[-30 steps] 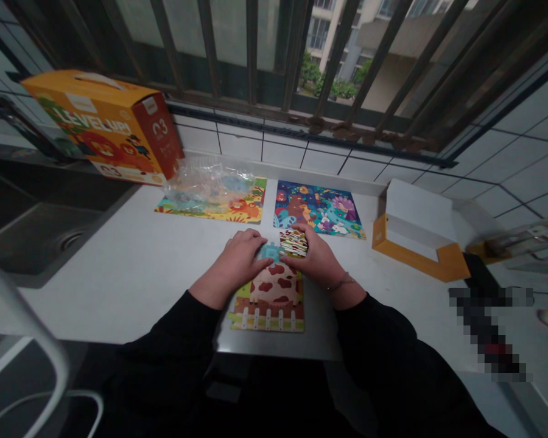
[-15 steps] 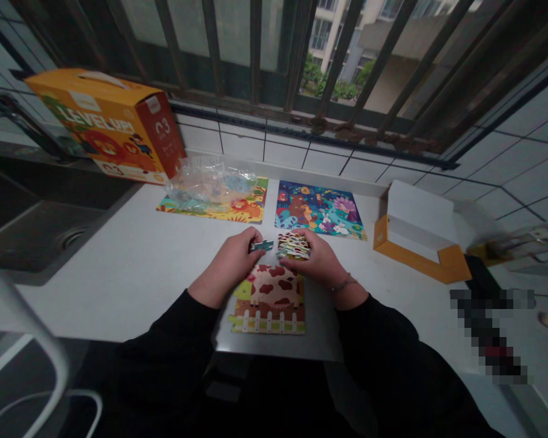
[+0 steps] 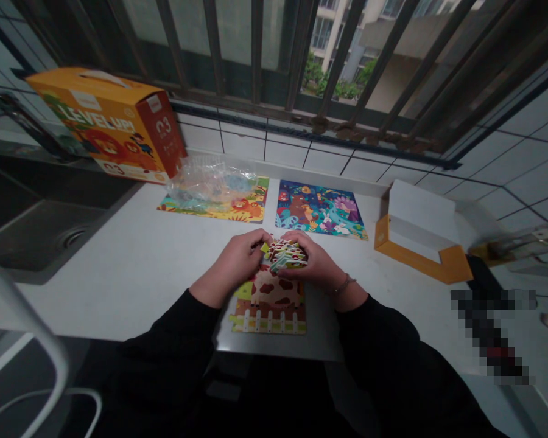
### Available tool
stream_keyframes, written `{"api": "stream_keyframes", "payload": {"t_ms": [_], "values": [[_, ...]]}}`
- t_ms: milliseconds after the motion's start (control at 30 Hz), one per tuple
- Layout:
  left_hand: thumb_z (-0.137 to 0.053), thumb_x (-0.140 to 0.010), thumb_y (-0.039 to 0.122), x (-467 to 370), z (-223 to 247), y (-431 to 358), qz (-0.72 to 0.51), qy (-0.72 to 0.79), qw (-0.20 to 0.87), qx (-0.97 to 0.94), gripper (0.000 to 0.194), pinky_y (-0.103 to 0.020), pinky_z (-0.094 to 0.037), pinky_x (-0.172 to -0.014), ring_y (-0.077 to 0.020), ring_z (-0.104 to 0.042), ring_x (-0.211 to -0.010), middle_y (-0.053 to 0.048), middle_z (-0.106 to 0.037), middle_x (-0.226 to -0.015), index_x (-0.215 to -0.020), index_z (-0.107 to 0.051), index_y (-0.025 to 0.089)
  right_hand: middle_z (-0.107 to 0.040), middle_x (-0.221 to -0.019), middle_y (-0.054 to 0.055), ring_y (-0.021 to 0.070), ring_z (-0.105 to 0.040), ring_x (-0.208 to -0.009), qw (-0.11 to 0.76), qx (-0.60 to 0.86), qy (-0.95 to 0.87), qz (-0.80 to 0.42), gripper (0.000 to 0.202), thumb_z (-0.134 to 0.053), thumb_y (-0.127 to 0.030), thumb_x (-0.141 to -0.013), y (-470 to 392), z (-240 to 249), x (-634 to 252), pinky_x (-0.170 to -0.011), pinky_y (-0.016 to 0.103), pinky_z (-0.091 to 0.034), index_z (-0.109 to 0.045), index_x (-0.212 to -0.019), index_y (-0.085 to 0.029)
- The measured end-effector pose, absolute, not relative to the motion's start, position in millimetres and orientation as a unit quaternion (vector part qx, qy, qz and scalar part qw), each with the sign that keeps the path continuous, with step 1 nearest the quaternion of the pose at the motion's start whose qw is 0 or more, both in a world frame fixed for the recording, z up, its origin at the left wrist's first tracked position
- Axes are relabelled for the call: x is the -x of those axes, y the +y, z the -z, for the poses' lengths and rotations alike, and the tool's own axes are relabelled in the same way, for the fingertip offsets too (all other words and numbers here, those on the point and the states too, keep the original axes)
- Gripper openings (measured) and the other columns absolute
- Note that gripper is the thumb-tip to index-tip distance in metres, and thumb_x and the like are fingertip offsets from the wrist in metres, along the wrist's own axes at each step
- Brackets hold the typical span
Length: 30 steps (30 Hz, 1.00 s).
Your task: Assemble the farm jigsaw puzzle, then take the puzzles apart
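Observation:
My right hand (image 3: 317, 258) is closed round a stack of jigsaw puzzle pieces (image 3: 287, 254), their edges fanned unevenly. At the stack's left side, my left hand (image 3: 244, 252) pinches a yellow-green puzzle piece (image 3: 265, 248); whether that piece is apart from the stack I cannot tell. Just below both hands lies a partly joined puzzle (image 3: 269, 310) on the counter, showing a brown-spotted cow above a white fence. Its upper edge is partly hidden by my hands and the stack.
Behind my hands lie a dark blue animal picture (image 3: 322, 210) and a yellow animal picture (image 3: 246, 210) under clear plastic wrapping (image 3: 205, 182). An orange box (image 3: 105, 134) stands by the sink (image 3: 50, 237). To the right sits an opened yellow-and-white box (image 3: 420, 243).
My left hand has moved right to the stack, and the teal piece it held apart now is not seen in its fingers. The stack in my right hand has shifted slightly left and tilted.

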<state>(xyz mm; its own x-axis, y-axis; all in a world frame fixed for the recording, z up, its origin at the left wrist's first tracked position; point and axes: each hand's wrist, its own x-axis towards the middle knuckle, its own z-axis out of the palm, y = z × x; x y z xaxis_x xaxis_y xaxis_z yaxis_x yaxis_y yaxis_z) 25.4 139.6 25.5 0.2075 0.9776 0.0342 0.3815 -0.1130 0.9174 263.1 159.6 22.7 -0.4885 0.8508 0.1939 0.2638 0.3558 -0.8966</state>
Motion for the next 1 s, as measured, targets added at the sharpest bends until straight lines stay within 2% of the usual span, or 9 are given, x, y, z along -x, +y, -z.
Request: {"api": "stream_keyframes", "payload": {"t_ms": [67, 167, 333, 400, 500, 567, 633, 833, 1000], "values": [[-0.055, -0.083, 0.011, -26, -24, 138, -0.367, 0.506, 0.452, -0.636, 0.035, -0.029, -0.044, -0.059, -0.0156, -0.056, -0.060, 0.003, -0.071, -0.083, -0.113, -0.060, 0.028, -0.070, -0.131, 0.010, 0.0323, -0.068, -0.124, 0.334, 0.379, -0.748, -0.431, 0.071, -0.102, -0.046, -0.064, 159, -21, -263, -0.110, 0.047, -0.054, -0.066, -0.121, -0.025], [-0.055, -0.083, 0.012, -27, -22, 137, -0.373, 0.472, 0.507, -0.618, 0.045, -0.027, -0.041, -0.054, -0.0131, -0.054, -0.054, 0.003, -0.076, -0.094, -0.123, -0.049, 0.031, -0.073, -0.122, 0.007, 0.0292, -0.073, -0.109, 0.311, 0.397, -0.724, -0.471, 0.076, -0.101, -0.050, -0.067, 158, -17, -263, -0.095, 0.043, -0.060, -0.059, -0.125, -0.027], [-0.058, -0.091, 0.018, -31, -27, 134, -0.360, 0.480, 0.492, -0.631, 0.029, -0.028, -0.045, -0.057, -0.0135, -0.057, -0.059, -0.001, -0.076, -0.102, -0.118, -0.056, 0.029, -0.070, -0.131, 0.009, 0.0303, -0.073, -0.116, 0.337, 0.408, -0.729, -0.434, 0.091, -0.104, -0.051, -0.062, 159, -12, -264, -0.099, 0.043, -0.059, -0.053, -0.134, -0.028], [-0.059, -0.095, 0.022, -32, -29, 133, -0.357, 0.484, 0.479, -0.639, 0.022, -0.031, -0.051, -0.064, -0.0171, -0.064, -0.069, -0.003, -0.077, -0.101, -0.116, -0.059, 0.028, -0.072, -0.128, 0.009, 0.0315, -0.072, -0.114, 0.321, 0.413, -0.753, -0.398, 0.086, -0.103, -0.054, -0.064, 160, -13, -264, -0.100, 0.045, -0.057, -0.058, -0.132, -0.027], [-0.059, -0.099, 0.024, -33, -30, 134, -0.373, 0.463, 0.473, -0.650, 0.026, -0.040, -0.058, -0.088, -0.0239, -0.073, -0.102, -0.006, -0.078, -0.119, -0.125, -0.059, 0.028, -0.072, -0.126, 0.009, 0.0330, -0.071, -0.114, 0.322, 0.418, -0.780, -0.336, 0.077, -0.101, -0.055, -0.067, 162, -14, -266, -0.103, 0.048, -0.055, -0.064, -0.128, -0.027], [-0.057, -0.102, 0.026, -32, -30, 136, -0.392, 0.449, 0.467, -0.653, 0.031, -0.045, -0.055, -0.106, -0.0253, -0.071, -0.123, -0.009, -0.074, -0.135, -0.133, -0.057, 0.028, -0.071, -0.127, 0.010, 0.0336, -0.069, -0.116, 0.341, 0.426, -0.783, -0.300, 0.075, -0.100, -0.052, -0.070, 164, -13, -267, -0.105, 0.049, -0.055, -0.063, -0.129, -0.026], [-0.056, -0.105, 0.028, -32, -31, 138, -0.403, 0.444, 0.462, -0.653, 0.032, -0.048, -0.049, -0.118, -0.0255, -0.066, -0.136, -0.010, -0.070, -0.145, -0.137, -0.056, 0.029, -0.070, -0.129, 0.012, 0.0343, -0.067, -0.119, 0.350, 0.434, -0.785, -0.271, 0.072, -0.098, -0.048, -0.073, 166, -11, -269, -0.106, 0.050, -0.053, -0.062, -0.131, -0.025], [-0.059, -0.106, 0.042, -34, -36, 134, -0.377, 0.449, 0.496, -0.640, 0.043, -0.050, -0.045, -0.125, -0.0293, -0.054, -0.153, -0.009, -0.062, -0.162, -0.147, -0.058, 0.031, -0.069, -0.125, 0.012, 0.0343, -0.066, -0.118, 0.310, 0.416, -0.818, -0.249, 0.065, -0.099, -0.036, -0.073, 171, -6, -269, -0.103, 0.050, -0.054, -0.063, -0.126, -0.025], [-0.058, -0.106, 0.052, -37, -33, 130, -0.354, 0.414, 0.547, -0.636, 0.057, -0.054, -0.033, -0.135, -0.0311, -0.042, -0.163, -0.004, -0.048, -0.174, -0.160, -0.052, 0.033, -0.071, -0.127, 0.012, 0.0339, -0.067, -0.118, 0.309, 0.398, -0.826, -0.253, 0.068, -0.100, -0.045, -0.074, 173, -2, -268, -0.104, 0.049, -0.054, -0.064, -0.127, -0.025]]}}
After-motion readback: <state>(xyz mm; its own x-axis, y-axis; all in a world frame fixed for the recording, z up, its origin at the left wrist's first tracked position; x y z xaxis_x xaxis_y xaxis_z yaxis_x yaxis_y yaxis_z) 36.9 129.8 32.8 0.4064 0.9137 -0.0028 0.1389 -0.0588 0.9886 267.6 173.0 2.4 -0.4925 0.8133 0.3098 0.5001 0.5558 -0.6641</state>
